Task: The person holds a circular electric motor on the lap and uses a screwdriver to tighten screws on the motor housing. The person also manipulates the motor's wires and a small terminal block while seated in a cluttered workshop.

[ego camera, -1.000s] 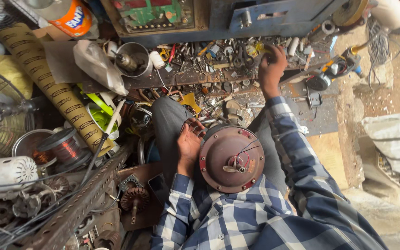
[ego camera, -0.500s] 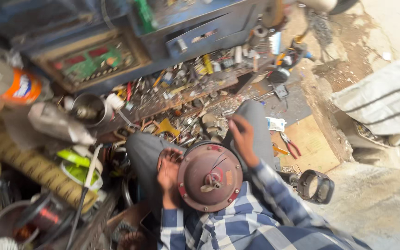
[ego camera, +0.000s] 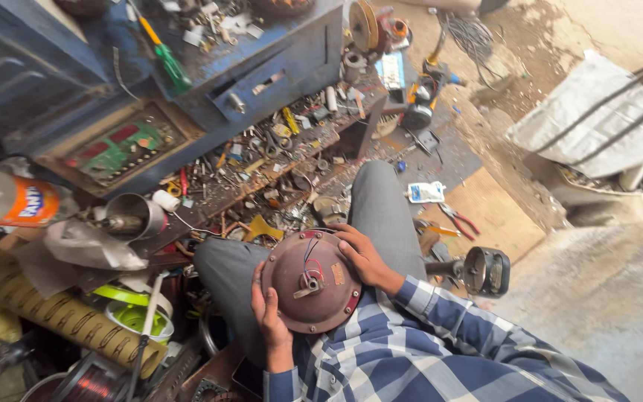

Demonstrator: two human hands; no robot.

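Note:
A round brown metal motor housing [ego camera: 303, 298] with a short centre shaft and red and black wires rests on my lap, between my grey-trousered knees. My left hand [ego camera: 271, 313] cups its left rim, fingers wrapped around the edge. On the upper right rim lies my right hand [ego camera: 362, 257], fingers spread over the cover. Both sleeves are blue and white plaid.
A low wooden shelf [ego camera: 277, 175] crowded with screws, pliers and small tools lies in front of my knees. A blue metal cabinet [ego camera: 187, 82] stands behind it. Left are a metal cup [ego camera: 132, 216], wire coils and a corrugated hose [ego camera: 31, 305]. Red-handled pliers [ego camera: 455, 219] lie on a board at right.
My right hand came back from the cluttered shelf and now rests on the motor housing's rim. The view has swung to the right, showing more floor.

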